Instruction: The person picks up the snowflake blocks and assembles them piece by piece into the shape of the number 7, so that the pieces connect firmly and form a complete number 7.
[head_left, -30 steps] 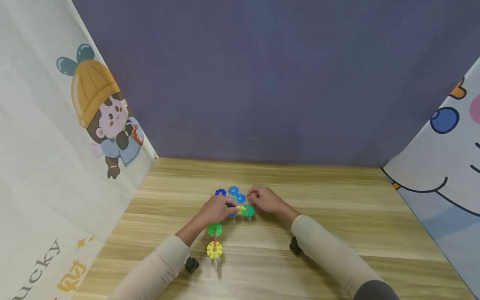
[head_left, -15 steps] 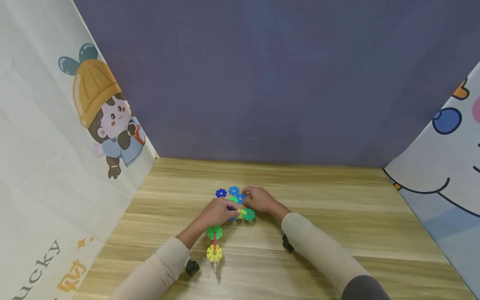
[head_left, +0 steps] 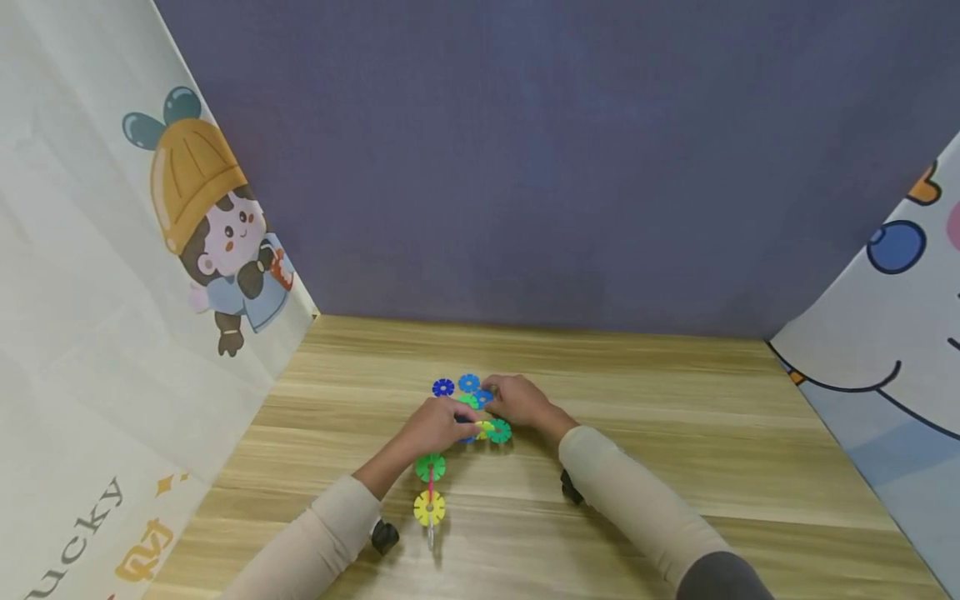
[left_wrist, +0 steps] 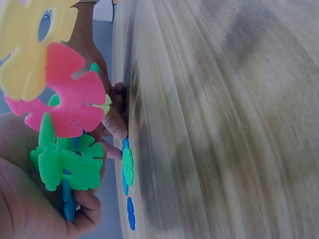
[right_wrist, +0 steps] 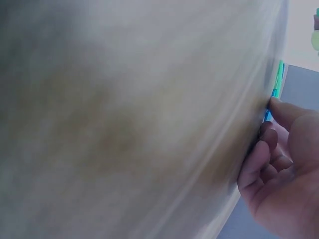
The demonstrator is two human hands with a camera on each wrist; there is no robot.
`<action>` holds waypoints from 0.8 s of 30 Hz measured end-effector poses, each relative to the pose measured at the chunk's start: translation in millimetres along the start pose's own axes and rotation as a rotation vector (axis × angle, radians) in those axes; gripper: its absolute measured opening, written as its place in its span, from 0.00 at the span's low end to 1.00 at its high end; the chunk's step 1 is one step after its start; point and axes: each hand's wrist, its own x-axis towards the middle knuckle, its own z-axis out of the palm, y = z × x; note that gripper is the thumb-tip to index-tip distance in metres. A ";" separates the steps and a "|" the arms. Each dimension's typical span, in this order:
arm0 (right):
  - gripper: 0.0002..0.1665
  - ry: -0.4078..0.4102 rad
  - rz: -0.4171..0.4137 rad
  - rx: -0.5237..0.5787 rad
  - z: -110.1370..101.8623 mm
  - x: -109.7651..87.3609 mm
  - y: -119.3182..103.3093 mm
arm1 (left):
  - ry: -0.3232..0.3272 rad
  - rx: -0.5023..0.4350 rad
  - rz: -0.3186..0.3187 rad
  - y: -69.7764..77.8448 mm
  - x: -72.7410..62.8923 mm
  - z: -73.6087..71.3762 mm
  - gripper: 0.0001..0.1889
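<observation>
My left hand (head_left: 437,429) grips a linked chain of slotted plastic snowflake discs above the table. Toward me run a green disc (head_left: 424,468), a pink disc (left_wrist: 87,102) and a yellow disc (head_left: 421,510). To the right sit a small yellow disc (head_left: 485,430) and a green end disc (head_left: 504,432). Part of the chain is hidden behind my fingers. My right hand (head_left: 521,402) pinches the edge of a blue disc (head_left: 480,398) lying on the table, thumb (right_wrist: 283,112) against it.
Beside that blue disc lie a loose green disc (head_left: 467,401), another blue disc (head_left: 469,382) and a dark blue disc (head_left: 443,387). The wooden table (head_left: 637,375) ends at a dark back panel (head_left: 525,167), with printed white sheets (head_left: 67,275) on both sides.
My right hand has moved left and reached the blue disc. My left hand and the chain have shifted slightly lower in view.
</observation>
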 end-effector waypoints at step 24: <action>0.06 0.030 0.008 0.182 -15.0 -24.8 11.9 | 0.011 -0.058 -0.028 1.3 0.4 1.8 0.04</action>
